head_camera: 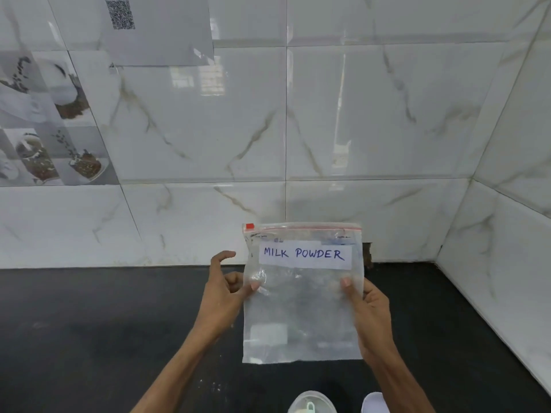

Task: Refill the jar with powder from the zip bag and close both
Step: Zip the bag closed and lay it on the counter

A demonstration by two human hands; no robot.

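Both hands hold the bag (301,296) upright, left hand (222,296) and right hand (369,311) pinching its sides; the jar (311,403) sits near, directly below, zip edge far.

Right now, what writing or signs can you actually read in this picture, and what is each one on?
"MILK POWDER": handwritten in blue on a white paper label on the clear zip bag, which the left hand and right hand hold up.
QR-style code: printed on a grey sheet stuck to the wall tiles; a pattern, no readable words.
Small dark print above the label: too blurred to read.
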